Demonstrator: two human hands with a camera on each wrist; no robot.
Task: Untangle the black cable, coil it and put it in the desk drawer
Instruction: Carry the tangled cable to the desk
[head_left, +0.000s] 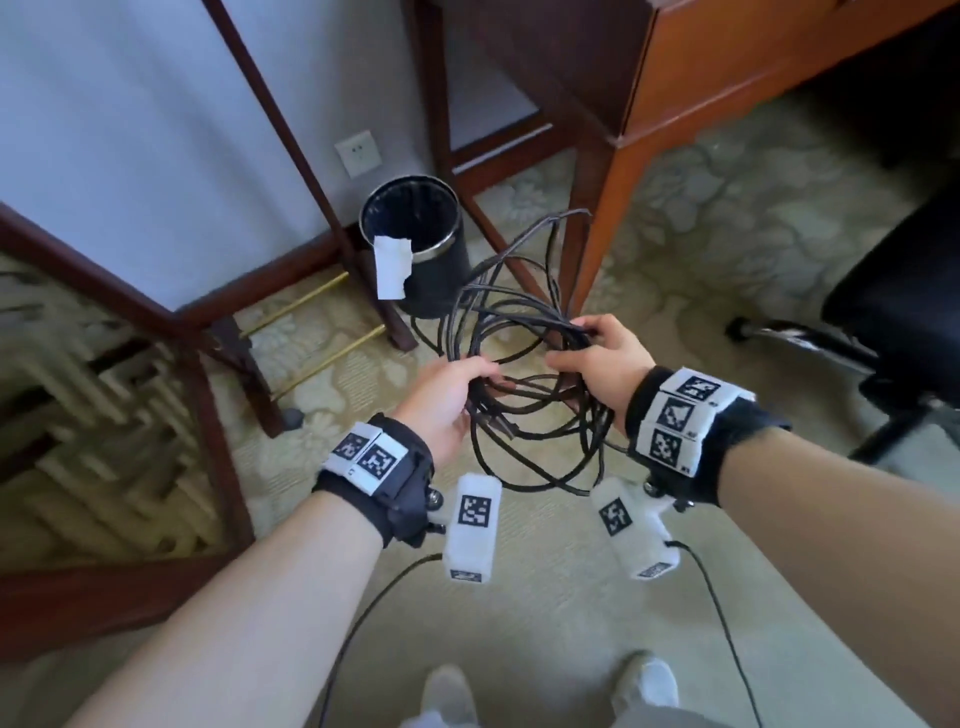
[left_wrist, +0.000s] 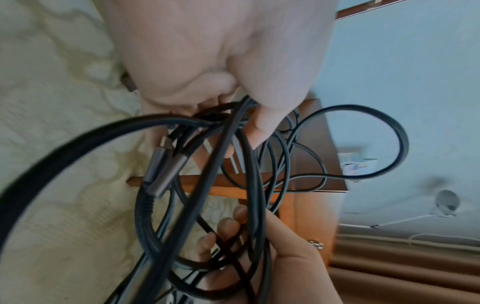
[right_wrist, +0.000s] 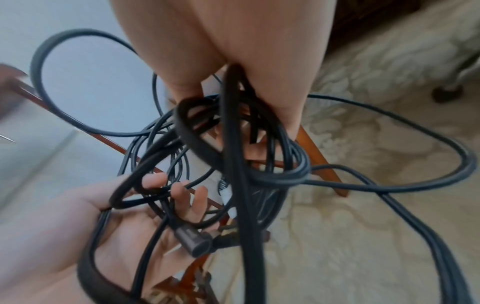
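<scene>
Patterned carpet underfoot, with the wooden desk at one o'clock and a black bin at twelve. I hold the black cable in mid-air as a loose tangle, my left hand and right hand each curled around bunched strands. Risk: pulling apart could cinch crossed loops into knots, and the grey plug ends may snag.

A hotel-like room: patterned carpet, wooden desk, black wastebasket, office chair.

2 hands, 1 black cable, 1 bin, 1 desk.
</scene>
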